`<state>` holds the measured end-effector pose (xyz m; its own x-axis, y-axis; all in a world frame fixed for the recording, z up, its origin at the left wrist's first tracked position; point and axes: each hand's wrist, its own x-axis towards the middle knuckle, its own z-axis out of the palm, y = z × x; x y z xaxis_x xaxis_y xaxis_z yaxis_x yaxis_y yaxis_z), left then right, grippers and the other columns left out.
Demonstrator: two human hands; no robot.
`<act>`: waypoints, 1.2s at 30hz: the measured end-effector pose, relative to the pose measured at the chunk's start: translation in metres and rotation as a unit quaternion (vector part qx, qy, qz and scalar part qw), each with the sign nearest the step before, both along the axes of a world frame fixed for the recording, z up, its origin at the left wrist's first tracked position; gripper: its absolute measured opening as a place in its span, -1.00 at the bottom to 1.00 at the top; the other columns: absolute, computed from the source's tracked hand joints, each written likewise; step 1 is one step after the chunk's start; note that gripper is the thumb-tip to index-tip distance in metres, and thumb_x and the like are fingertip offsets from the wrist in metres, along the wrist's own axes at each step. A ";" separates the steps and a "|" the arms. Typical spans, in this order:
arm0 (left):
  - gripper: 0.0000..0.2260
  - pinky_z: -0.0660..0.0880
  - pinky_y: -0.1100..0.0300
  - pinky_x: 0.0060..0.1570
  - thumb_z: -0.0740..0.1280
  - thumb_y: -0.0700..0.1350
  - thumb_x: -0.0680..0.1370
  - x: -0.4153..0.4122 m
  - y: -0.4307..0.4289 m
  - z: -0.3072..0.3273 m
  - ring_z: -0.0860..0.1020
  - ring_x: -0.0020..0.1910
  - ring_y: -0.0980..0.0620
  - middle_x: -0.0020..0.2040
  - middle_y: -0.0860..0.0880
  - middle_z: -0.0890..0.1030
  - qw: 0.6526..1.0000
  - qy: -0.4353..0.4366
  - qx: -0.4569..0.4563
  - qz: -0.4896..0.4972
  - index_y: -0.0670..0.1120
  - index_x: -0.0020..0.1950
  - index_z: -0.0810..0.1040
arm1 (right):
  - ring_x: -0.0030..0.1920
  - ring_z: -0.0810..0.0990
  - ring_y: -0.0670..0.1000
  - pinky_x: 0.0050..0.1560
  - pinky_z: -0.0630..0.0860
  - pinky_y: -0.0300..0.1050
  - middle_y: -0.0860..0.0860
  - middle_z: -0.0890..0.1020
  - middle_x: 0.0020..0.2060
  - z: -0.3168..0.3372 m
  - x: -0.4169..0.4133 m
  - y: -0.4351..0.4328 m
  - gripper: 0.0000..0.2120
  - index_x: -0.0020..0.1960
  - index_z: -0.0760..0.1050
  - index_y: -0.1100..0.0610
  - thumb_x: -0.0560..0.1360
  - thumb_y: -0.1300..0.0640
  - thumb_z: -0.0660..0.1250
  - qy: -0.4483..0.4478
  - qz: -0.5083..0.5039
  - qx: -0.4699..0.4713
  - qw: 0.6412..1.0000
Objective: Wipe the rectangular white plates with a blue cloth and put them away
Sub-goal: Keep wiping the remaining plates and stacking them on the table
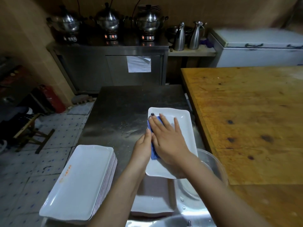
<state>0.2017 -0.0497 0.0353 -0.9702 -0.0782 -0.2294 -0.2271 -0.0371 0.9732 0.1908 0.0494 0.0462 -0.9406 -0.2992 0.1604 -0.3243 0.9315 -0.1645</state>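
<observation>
A rectangular white plate (185,122) is held over the steel table (121,112), long side pointing away from me. My left hand (142,148) grips its left edge, thumb on top. My right hand (167,141) lies flat, fingers spread, pressing the blue cloth (154,154) onto the plate's left half; most of the cloth is hidden under the palm. A tall stack of the same white plates (78,181) stands at the table's near left corner. Another low stack of plates (152,202) sits under my forearms.
A clear bowl (211,163) stands just right of the held plate, partly under my right arm. A large wooden table (246,120) borders the steel one on the right. Beyond are a steel cabinet (114,68) with pots, and tiled floor to the left.
</observation>
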 end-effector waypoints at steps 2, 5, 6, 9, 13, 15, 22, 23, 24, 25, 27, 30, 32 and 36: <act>-0.75 0.48 0.47 -0.34 0.14 0.05 0.61 0.004 0.004 -0.001 0.59 -0.27 0.26 -0.19 0.13 0.64 1.000 -0.002 -0.001 -0.021 0.04 -0.07 0.58 | 0.53 -0.23 0.02 0.42 -0.36 0.13 -0.07 -0.06 0.55 0.005 -0.019 0.006 -0.50 0.55 -0.09 0.03 0.64 0.01 -0.10 -0.002 -0.030 0.035 0.999; -0.78 0.53 0.34 -0.33 0.20 0.02 0.60 0.004 0.000 0.002 0.62 -0.34 0.18 -0.31 0.13 0.66 1.000 -0.015 0.003 -0.017 0.01 -0.13 0.59 | 0.52 -0.26 0.06 0.44 -0.30 0.16 -0.04 -0.14 0.55 0.009 -0.034 0.024 -0.45 0.55 -0.16 0.05 0.62 0.08 -0.03 -0.010 -0.102 0.071 0.992; -0.78 0.54 0.29 -0.30 0.20 0.02 0.59 0.004 -0.003 0.004 0.63 -0.32 0.14 -0.30 0.11 0.67 1.000 -0.017 0.009 -0.006 0.00 -0.13 0.59 | 0.52 -0.27 0.06 0.44 -0.29 0.15 -0.03 -0.16 0.54 0.008 -0.035 0.029 -0.45 0.55 -0.17 0.05 0.62 0.10 -0.04 -0.011 -0.129 0.069 0.989; -0.77 0.54 0.27 -0.34 0.20 0.07 0.58 0.003 -0.013 0.007 0.66 -0.32 0.12 -0.29 0.11 0.68 1.000 -0.021 0.019 0.008 0.03 -0.13 0.58 | 0.51 -0.29 0.07 0.45 -0.31 0.09 -0.01 -0.17 0.54 0.001 -0.027 0.038 -0.49 0.55 -0.19 0.07 0.65 0.04 -0.13 -0.019 -0.156 0.049 0.986; -0.75 0.59 0.22 -0.31 0.21 0.11 0.57 0.002 -0.020 0.012 0.66 -0.28 0.07 -0.22 0.07 0.67 0.998 -0.033 0.012 0.058 0.00 -0.06 0.59 | 0.52 -0.23 0.09 0.47 -0.23 0.09 0.01 -0.07 0.55 -0.011 0.006 0.027 -0.50 0.55 -0.10 0.13 0.64 0.04 -0.13 -0.007 -0.107 0.021 0.994; -0.72 0.60 0.08 -0.11 0.19 0.13 0.57 -0.001 -0.025 0.014 0.65 -0.16 -0.03 -0.13 0.00 0.67 0.996 -0.037 0.008 0.080 0.00 0.00 0.58 | 0.52 -0.22 0.08 0.46 -0.21 0.08 0.01 -0.05 0.54 -0.019 0.027 0.016 -0.48 0.55 -0.10 0.13 0.63 0.03 -0.12 -0.025 -0.077 0.014 0.997; -0.74 0.58 0.25 -0.30 0.19 0.11 0.58 0.007 -0.022 0.017 0.64 -0.29 0.10 -0.24 0.10 0.66 0.998 -0.037 -0.001 0.047 0.03 -0.17 0.56 | 0.53 -0.20 0.03 0.46 -0.26 0.08 -0.01 -0.05 0.55 -0.004 -0.009 0.018 -0.50 0.55 -0.10 0.10 0.64 0.00 -0.15 -0.022 -0.124 0.001 0.992; -0.74 0.56 0.28 -0.35 0.21 0.11 0.58 0.008 -0.021 0.017 0.64 -0.32 0.13 -0.28 0.12 0.66 0.998 -0.036 -0.003 0.042 0.03 -0.19 0.57 | 0.53 -0.21 0.04 0.46 -0.26 0.07 -0.01 -0.06 0.55 0.000 -0.014 0.020 -0.50 0.55 -0.11 0.09 0.64 -0.01 -0.16 -0.024 -0.139 0.000 0.990; -0.75 0.56 0.28 -0.35 0.22 0.11 0.57 0.008 -0.021 0.017 0.64 -0.32 0.13 -0.29 0.13 0.66 0.999 -0.036 -0.004 0.040 0.03 -0.18 0.57 | 0.53 -0.22 0.04 0.47 -0.27 0.06 -0.01 -0.07 0.55 0.001 -0.013 0.022 -0.50 0.55 -0.12 0.09 0.64 -0.01 -0.16 -0.026 -0.146 -0.005 0.989; -0.75 0.57 0.25 -0.30 0.22 0.11 0.57 0.008 -0.022 0.018 0.65 -0.28 0.09 -0.26 0.11 0.67 0.998 -0.038 -0.004 0.041 0.02 -0.16 0.58 | 0.53 -0.23 0.04 0.47 -0.26 0.06 -0.01 -0.07 0.55 0.000 -0.007 0.022 -0.49 0.55 -0.13 0.10 0.64 -0.01 -0.16 -0.026 -0.144 -0.012 0.989; -0.75 0.60 0.09 -0.13 0.22 0.14 0.55 0.008 -0.026 0.019 0.66 -0.18 -0.02 -0.16 0.02 0.68 0.998 -0.047 -0.004 0.052 0.02 -0.09 0.59 | 0.53 -0.22 0.05 0.47 -0.24 0.07 0.00 -0.04 0.55 -0.010 0.017 0.020 -0.48 0.55 -0.12 0.11 0.63 0.00 -0.15 -0.013 -0.119 -0.017 0.993; -0.73 0.61 0.07 -0.12 0.19 0.19 0.55 0.010 -0.029 0.016 0.65 -0.15 -0.05 -0.11 -0.01 0.66 0.996 -0.056 -0.021 0.070 0.05 -0.04 0.57 | 0.52 -0.23 0.03 0.46 -0.27 0.06 -0.02 -0.04 0.54 -0.024 0.040 0.014 -0.48 0.55 -0.13 0.10 0.63 -0.02 -0.16 -0.035 -0.099 -0.009 0.994; -0.73 0.58 0.23 -0.31 0.17 0.18 0.56 0.011 -0.024 0.016 0.64 -0.23 0.04 -0.18 0.05 0.65 0.996 -0.049 -0.019 0.065 0.06 -0.12 0.55 | 0.52 -0.25 0.02 0.45 -0.30 0.06 -0.03 -0.08 0.55 -0.021 0.028 0.010 -0.48 0.55 -0.15 0.09 0.63 -0.02 -0.17 -0.040 -0.131 -0.020 0.990; -0.72 0.45 0.41 -0.52 0.18 0.12 0.58 0.014 -0.009 0.018 0.60 -0.36 0.18 -0.29 0.14 0.63 0.997 -0.030 -0.012 0.066 0.04 -0.18 0.58 | 0.52 -0.25 0.04 0.45 -0.31 0.04 0.02 -0.13 0.55 -0.002 -0.001 0.000 -0.48 0.55 -0.16 0.12 0.64 0.00 -0.16 -0.044 -0.186 -0.064 0.980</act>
